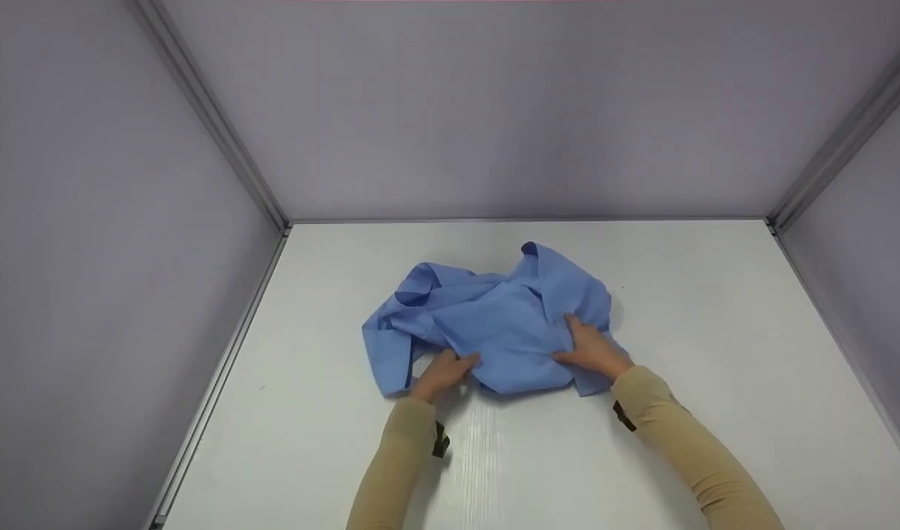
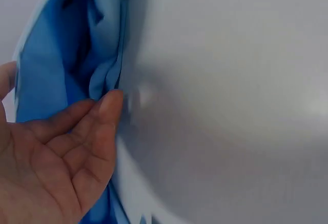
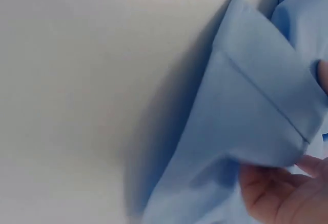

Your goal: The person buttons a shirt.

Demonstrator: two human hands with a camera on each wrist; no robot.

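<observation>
A crumpled blue shirt [image 1: 505,324] lies bunched on the white table, its folds and sleeve-like openings facing several ways. At its near left edge, my left hand [image 1: 444,372] pinches the fabric. The left wrist view shows the fingers of this left hand [image 2: 66,157] against the folds, with the thumb at the far side of the cloth. My right hand [image 1: 593,350] grips the shirt near its right side, thumb on top. In the right wrist view a stitched hem on the shirt [image 3: 246,90] runs above the right hand [image 3: 287,190], whose fingers reach under the cloth.
The white table [image 1: 310,442] spreads around the shirt on all sides. Grey panels enclose it: a back wall [image 1: 524,110], a left wall [image 1: 111,280] and a right wall [image 1: 862,221], joined by metal corner posts. Dark straps [image 1: 440,440] sit at both wrists, over tan sleeves.
</observation>
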